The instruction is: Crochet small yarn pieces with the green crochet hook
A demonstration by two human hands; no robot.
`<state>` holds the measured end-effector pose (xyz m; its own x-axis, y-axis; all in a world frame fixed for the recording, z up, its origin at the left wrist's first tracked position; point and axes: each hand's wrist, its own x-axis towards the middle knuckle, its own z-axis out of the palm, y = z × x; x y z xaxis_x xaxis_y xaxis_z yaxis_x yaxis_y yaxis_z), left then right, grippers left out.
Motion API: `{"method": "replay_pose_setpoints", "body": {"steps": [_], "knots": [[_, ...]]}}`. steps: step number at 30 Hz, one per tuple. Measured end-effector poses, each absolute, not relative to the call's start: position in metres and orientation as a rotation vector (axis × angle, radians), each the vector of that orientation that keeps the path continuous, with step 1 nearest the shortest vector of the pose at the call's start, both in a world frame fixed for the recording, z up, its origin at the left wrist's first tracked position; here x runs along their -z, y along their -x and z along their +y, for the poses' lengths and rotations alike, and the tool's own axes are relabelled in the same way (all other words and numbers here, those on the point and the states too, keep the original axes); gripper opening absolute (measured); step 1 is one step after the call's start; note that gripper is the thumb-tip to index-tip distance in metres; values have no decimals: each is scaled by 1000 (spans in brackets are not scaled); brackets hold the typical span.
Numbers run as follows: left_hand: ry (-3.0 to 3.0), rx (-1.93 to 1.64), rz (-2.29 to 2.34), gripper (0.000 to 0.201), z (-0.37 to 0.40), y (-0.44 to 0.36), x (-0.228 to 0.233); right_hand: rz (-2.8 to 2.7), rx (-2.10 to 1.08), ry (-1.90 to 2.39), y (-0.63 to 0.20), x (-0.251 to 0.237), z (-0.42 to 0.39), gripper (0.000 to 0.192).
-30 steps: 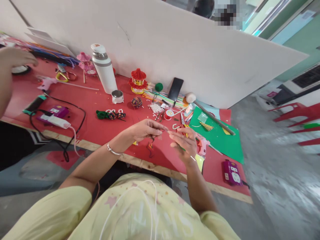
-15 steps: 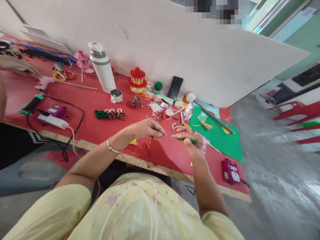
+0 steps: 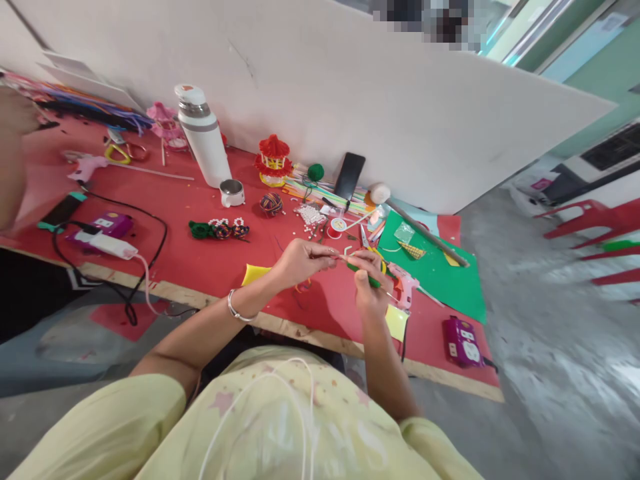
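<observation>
My left hand [image 3: 311, 260] is closed in a pinch over the front of the red table [image 3: 220, 261]. A bit of multicoloured yarn [image 3: 303, 287] hangs below its fingers; what sits right at the fingertips is too small to make out. My right hand [image 3: 371, 280] grips a green-handled crochet hook [image 3: 369, 275], its thin metal shaft sticking out behind the hand. The hook's front end meets my left fingertips. Just beyond lie white beads [image 3: 311, 215], a red thread spool [image 3: 337, 227] and scissors [image 3: 365, 237]. A pink glue gun [image 3: 403, 285] rests right of my right hand.
A white flask [image 3: 203, 143], its cup [image 3: 233, 192], a yarn ball [image 3: 271, 203] and beaded yarn pieces [image 3: 220, 229] stand leftward. Behind are a red paper lantern [image 3: 273, 160] and a phone [image 3: 349, 177]. Purple power blocks [image 3: 463, 343] and cords edge the table. Another person's hand [image 3: 20, 110] is far left.
My hands have come together, the right moving left with the hook until its tip meets my left fingers. At far left, the other person's hand has drawn back from a second glue gun.
</observation>
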<state>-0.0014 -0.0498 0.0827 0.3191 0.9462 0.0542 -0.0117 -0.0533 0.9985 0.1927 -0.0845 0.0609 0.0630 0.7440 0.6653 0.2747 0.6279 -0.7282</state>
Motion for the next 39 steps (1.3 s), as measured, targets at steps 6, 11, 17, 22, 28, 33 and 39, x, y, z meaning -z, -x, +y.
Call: {"method": "replay_pose_setpoints", "body": {"steps": [6, 11, 17, 22, 28, 33, 39], "knots": [[-1388, -995, 1002, 28, -50, -1, -77, -1661, -463, 898, -199, -75, -85, 26], [-1649, -1166, 1266, 26, -50, -4, -70, -1889, -133, 962, -189, -80, -92, 27], [-1294, -1096, 1001, 36, -48, -7, -73, -1861, 92, 931, -181, -67, -89, 35], [-1049, -909, 778, 39, -46, 9, -90, -1841, 20, 903, -191, -60, -84, 33], [-963, -740, 691, 35, -44, 24, -100, -1810, -211, 830, -202, -62, -82, 30], [-1015, -680, 689, 31, -41, 30, -102, -1872, -369, 764, -213, -74, -79, 29], [-1062, -616, 721, 31, -34, 36, -102, -2048, -401, 721, -228, -96, -73, 29]]}}
